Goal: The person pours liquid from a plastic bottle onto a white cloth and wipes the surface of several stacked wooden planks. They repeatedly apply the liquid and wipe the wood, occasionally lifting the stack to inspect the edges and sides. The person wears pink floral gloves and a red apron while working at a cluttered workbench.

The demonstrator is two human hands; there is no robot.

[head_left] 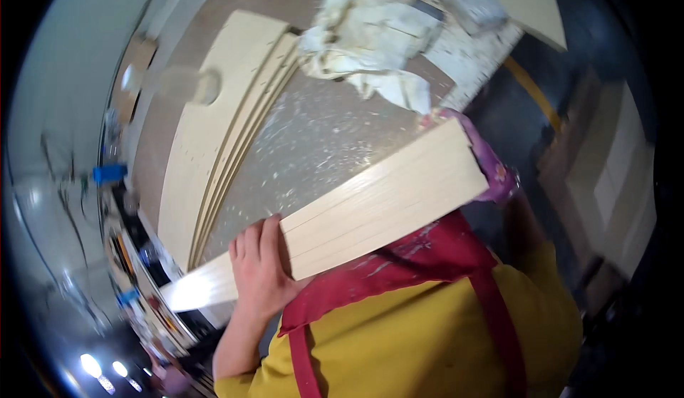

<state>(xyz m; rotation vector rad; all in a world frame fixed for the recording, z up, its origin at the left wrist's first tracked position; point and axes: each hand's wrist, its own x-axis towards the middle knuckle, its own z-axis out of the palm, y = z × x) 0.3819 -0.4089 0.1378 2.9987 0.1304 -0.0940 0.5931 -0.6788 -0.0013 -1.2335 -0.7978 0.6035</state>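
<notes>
A long pale wooden board [381, 195] lies slantwise across my front, above my red apron. My bare left hand [260, 266] is wrapped over it toward its left end, fingers on the far edge. My right hand [491, 166], in a purple patterned glove, grips the board's right end; most of its fingers are hidden behind the wood. Beyond, on the worktable [313, 123], rests a stack of similar pale boards [228, 120], fanned slightly apart. Near that stack's upper left is a pale cylindrical object [203, 86], too blurred to name.
A crumpled whitish cloth [363, 42] lies at the table's far side, beside plastic wrapping [470, 6]. Light dust or shavings speckle the tabletop. More pale panels [613, 177] stand to the right, beyond a yellow floor line [533, 91]. A cluttered bench [153, 291] runs along the left.
</notes>
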